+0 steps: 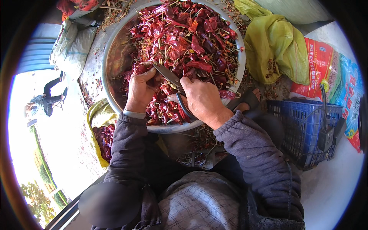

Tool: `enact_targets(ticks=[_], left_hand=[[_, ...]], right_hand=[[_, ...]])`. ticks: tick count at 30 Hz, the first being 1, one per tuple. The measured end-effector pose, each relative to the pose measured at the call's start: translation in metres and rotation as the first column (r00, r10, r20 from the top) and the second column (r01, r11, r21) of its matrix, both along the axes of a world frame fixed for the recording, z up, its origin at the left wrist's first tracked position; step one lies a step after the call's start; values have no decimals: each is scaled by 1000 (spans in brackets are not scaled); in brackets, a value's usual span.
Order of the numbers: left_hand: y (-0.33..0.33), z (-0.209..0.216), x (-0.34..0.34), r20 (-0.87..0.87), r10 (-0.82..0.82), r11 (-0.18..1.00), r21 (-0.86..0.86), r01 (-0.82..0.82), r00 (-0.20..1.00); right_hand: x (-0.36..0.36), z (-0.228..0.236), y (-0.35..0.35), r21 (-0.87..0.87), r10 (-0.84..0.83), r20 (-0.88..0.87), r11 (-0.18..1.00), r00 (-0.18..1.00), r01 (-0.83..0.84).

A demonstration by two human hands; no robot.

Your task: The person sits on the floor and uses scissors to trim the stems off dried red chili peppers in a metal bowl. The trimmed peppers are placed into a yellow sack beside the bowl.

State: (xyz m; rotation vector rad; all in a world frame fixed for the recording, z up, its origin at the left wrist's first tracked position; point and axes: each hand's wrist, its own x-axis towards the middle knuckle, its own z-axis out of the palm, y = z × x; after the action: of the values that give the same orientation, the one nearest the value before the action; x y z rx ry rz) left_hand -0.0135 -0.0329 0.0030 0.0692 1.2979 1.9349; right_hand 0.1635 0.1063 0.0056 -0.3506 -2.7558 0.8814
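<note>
A wide metal basin (pixel 112 73) in front of me is heaped with dried red chili peppers (pixel 172 34), many with pale stems. Over its near part, my left hand (pixel 142 86) is closed on a dried chili pepper (pixel 141 69). My right hand (pixel 203 97) grips a pair of scissors (pixel 167 74) with dark blades and dark handle loops. The blades point up and left, their tips beside the pepper at my left fingertips. Whether the blades touch the pepper, I cannot tell.
A yellow sack of chilies (pixel 100 143) stands at the basin's lower left. On the right are an olive-yellow sack (pixel 276 46), a blue plastic crate (pixel 303 119) and a red printed bag (pixel 316 65). Far left, a person (pixel 46 101) sits outside. Plant scraps litter the floor.
</note>
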Motion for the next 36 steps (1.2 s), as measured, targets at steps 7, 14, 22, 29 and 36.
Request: enact_targets(ticks=[7,14,22,29,36], left_hand=[[1,5,3,5,-7,1000,-7,7,1000],[1,3,2,34,30,999,-43,-29,999],[3,3,5,24,12,1000,-18,-11,1000],[9,3,14,32,-76,997,-13,76,997],[6,10,-8,-118,22,998,-64,-29,993]], right_hand=[[2,4,0,85,-12,19,996,1000,10],[-1,6,0,-278,0,-24,960,1000,-7],[-3,-7,-2,-258,-32,-138,966,990,-5],[-3,-2,2,-130,-50,-27,990,998,47],[-8,12,5,-342,-131,-68,934,989,100]])
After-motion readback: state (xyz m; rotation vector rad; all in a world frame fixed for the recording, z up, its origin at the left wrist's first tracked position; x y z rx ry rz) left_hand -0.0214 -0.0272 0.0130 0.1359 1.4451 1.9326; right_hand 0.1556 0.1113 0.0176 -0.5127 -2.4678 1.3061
